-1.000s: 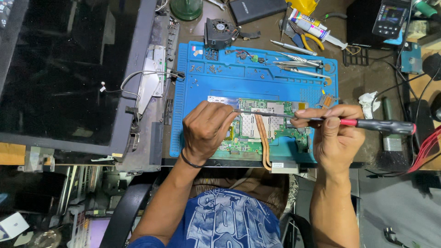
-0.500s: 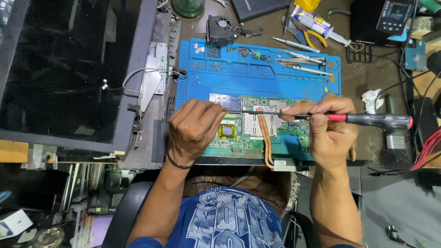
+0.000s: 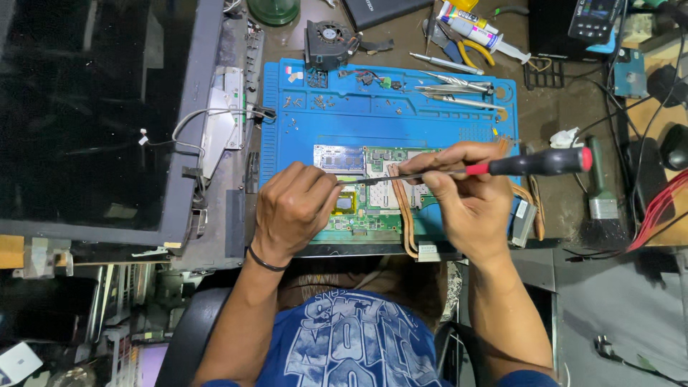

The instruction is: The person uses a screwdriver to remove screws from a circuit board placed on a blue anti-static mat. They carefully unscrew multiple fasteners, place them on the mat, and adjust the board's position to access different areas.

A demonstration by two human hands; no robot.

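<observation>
A green laptop circuit board (image 3: 380,197) with copper heat pipes lies on a blue work mat (image 3: 387,118). My left hand (image 3: 290,211) rests curled on the board's left part, fingertips at the screwdriver tip. My right hand (image 3: 462,197) grips a screwdriver (image 3: 502,166) with a black and red handle, held level, its thin shaft pointing left over the board. A dark band circles my left wrist.
A dark laptop screen panel (image 3: 93,115) fills the left. A cooling fan (image 3: 326,39), tweezers (image 3: 448,86), loose screws, a glue tube (image 3: 480,32) and pliers lie at the back. A brush (image 3: 598,197), cables and a meter (image 3: 595,18) sit on the right.
The screwdriver now lies more level with its tip drawn closer to my left fingers. Both hands stay on the board; the view shifted slightly.
</observation>
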